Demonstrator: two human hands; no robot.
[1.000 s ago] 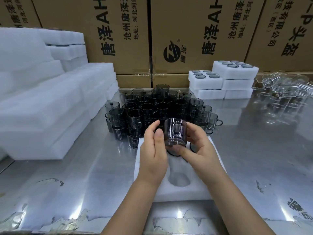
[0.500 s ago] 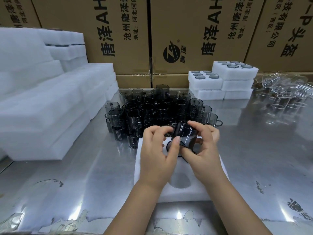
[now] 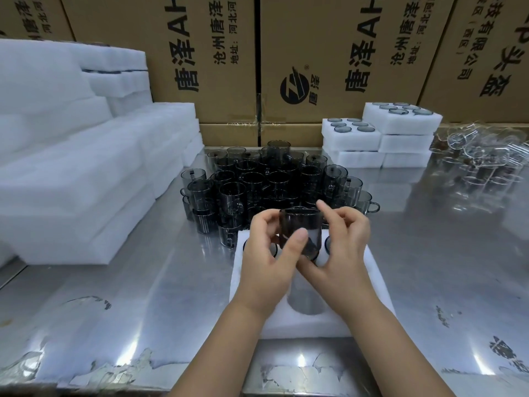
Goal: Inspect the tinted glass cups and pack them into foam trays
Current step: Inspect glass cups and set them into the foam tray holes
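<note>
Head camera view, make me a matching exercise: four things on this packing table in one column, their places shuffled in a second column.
Things
1. held tinted cup
2. clear glass cups
3. filled foam trays
4. plain foam stack

Places
A. along the left side
B. gripped between left hand and right hand
C. far right
D. stacked at the back, right of centre

Pairs: 1-B, 2-C, 3-D, 4-A

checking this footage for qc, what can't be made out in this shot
Head view only:
Flaws in the held cup: dark glass, partly covered by the left hand and right hand.
Filled pockets of the foam tray: both hands hide its middle.
Count of the tinted cups behind: front ones hide the rear.
Clear glassware at right: blurred.
</note>
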